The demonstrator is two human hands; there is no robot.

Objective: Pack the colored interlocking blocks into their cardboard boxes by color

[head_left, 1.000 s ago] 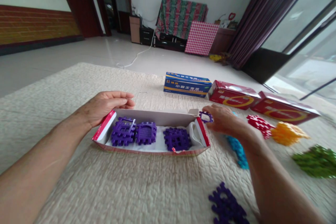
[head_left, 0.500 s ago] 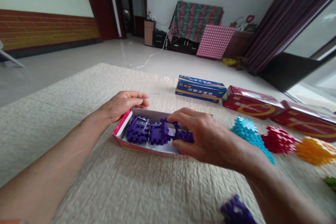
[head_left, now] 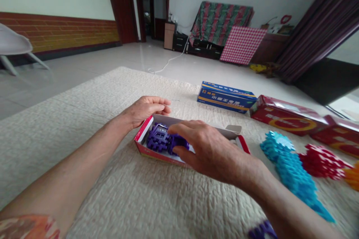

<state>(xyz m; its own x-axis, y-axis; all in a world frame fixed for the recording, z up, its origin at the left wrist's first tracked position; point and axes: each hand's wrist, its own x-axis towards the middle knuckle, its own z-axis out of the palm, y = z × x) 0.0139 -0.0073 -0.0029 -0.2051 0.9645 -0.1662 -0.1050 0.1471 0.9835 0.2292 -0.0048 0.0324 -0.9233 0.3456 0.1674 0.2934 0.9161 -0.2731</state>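
An open cardboard box [head_left: 168, 160] with red ends lies on the quilted cover, holding purple interlocking plastic blocks [head_left: 157, 138]. My right hand [head_left: 200, 140] reaches into the box from the right. Its thumb and fingers close around a purple block [head_left: 178, 142] near the middle, and the hand hides much of the right part. At the back left corner, my left hand [head_left: 148, 109] rests against the box, its fingers loosely stretched past the rear edge with nothing visible in them. Another purple block [head_left: 263, 230] lies near the bottom edge, partly behind my right forearm.
Behind the box stand a blue box [head_left: 226, 99] and two red boxes [head_left: 286, 115]. To the right are stacks of interlocking blocks: turquoise [head_left: 294, 173], red [head_left: 322, 161] and orange [head_left: 352, 176]. A white chair [head_left: 14, 43] stands on the floor at the left.
My right hand has moved left inside the box, from the right-hand purple blocks to those near the middle. My left hand stays at the corner. The camera view has turned slightly left.
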